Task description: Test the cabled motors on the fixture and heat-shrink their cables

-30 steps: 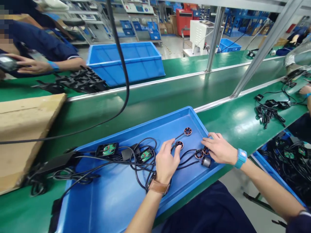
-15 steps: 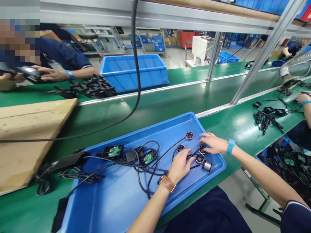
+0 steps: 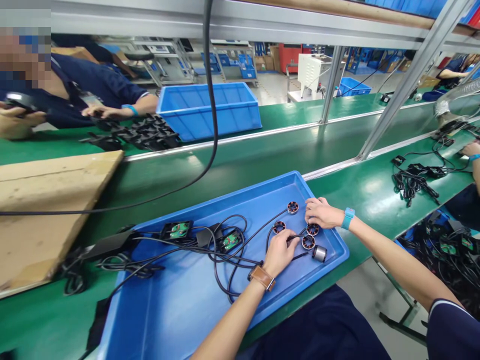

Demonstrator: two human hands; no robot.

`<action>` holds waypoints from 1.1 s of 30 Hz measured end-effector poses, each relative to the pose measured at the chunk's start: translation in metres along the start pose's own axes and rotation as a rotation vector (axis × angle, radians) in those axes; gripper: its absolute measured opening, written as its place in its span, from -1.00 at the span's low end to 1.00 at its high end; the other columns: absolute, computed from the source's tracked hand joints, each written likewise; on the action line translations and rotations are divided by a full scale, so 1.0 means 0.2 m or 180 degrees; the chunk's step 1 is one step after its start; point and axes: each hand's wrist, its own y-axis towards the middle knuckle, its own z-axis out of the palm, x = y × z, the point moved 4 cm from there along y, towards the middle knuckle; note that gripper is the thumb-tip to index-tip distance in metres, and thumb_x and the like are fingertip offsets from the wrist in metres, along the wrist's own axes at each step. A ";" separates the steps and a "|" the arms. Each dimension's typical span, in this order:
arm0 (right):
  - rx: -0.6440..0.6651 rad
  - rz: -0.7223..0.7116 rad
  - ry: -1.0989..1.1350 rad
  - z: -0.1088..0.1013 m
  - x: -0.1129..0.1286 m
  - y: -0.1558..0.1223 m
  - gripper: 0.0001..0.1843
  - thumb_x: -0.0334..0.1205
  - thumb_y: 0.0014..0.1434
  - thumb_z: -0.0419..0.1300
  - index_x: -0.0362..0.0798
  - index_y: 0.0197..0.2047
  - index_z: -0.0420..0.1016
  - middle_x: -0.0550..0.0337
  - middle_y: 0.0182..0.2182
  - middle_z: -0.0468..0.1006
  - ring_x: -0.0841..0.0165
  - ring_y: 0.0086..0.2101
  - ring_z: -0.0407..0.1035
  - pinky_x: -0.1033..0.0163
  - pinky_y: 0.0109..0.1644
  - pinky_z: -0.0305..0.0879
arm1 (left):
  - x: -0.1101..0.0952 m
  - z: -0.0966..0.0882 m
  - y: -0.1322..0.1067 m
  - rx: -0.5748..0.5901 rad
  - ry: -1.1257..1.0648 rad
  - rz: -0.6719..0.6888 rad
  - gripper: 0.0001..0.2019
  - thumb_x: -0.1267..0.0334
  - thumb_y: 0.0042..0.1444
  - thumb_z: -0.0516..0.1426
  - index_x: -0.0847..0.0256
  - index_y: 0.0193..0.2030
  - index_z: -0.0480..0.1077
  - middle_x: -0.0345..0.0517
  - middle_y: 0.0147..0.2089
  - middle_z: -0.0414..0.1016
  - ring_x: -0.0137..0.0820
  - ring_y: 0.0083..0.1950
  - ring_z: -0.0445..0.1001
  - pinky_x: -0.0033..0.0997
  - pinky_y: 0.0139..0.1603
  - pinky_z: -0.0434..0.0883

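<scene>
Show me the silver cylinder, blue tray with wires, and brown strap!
Silver cylinder [image 3: 320, 253], head view: its shiny side.
Blue tray [image 3: 180, 307], head view: bare floor.
Brown strap [image 3: 263, 277], head view: outer band.

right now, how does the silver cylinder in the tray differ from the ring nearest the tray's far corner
The silver cylinder shows a smooth, shiny side, while the ring shows copper-coloured segments around its middle. The silver cylinder lies on its side; the ring lies flat, face up. Both sit in the blue tray.

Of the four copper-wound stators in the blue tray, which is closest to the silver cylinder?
The stator lowest in the picture, right beside the silver cylinder; the other three sit higher up the blue tray, one by the right hand.
</scene>
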 end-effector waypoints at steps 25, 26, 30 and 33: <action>-0.0058 0.1463 -0.0236 0.18 0.41 -0.25 -0.49 0.13 0.33 0.32 -0.14 0.08 0.46 -0.15 -0.04 0.65 0.04 0.05 0.52 0.08 0.07 0.42 | -0.03 -0.04 0.01 0.0233 -0.0312 -0.0390 -0.80 0.19 0.25 0.12 0.17 -0.22 0.56 -0.13 -0.34 0.66 -0.34 -0.36 0.53 -0.34 -0.26 0.40; 0.0054 0.1496 -0.0236 0.18 0.40 -0.25 -0.44 0.14 0.29 0.36 -0.14 0.10 0.45 -0.16 -0.05 0.66 0.03 0.03 0.54 0.09 0.05 0.42 | -0.03 -0.05 0.01 0.0184 -0.0303 -0.0366 -0.80 0.19 0.25 0.12 0.17 -0.22 0.56 -0.13 -0.34 0.66 -0.34 -0.36 0.53 -0.34 -0.25 0.41; 0.0577 0.1666 -0.0408 0.15 0.42 -0.26 -0.36 0.00 0.22 0.44 -0.18 0.21 0.40 -0.21 -0.07 0.68 -0.01 0.00 0.59 0.13 -0.03 0.44 | -0.04 -0.06 0.02 0.0085 -0.0341 -0.0299 -0.81 0.18 0.25 0.12 0.16 -0.23 0.56 -0.16 -0.33 0.67 -0.36 -0.37 0.53 -0.35 -0.23 0.43; 0.0687 0.1573 -0.0424 0.15 0.42 -0.26 -0.39 -0.07 0.22 0.43 -0.19 0.22 0.42 -0.21 -0.05 0.68 -0.02 -0.02 0.61 0.12 -0.03 0.46 | -0.03 -0.06 0.02 0.0059 -0.0340 -0.0311 -0.80 0.17 0.26 0.13 0.17 -0.22 0.56 -0.15 -0.31 0.68 -0.37 -0.36 0.53 -0.35 -0.20 0.44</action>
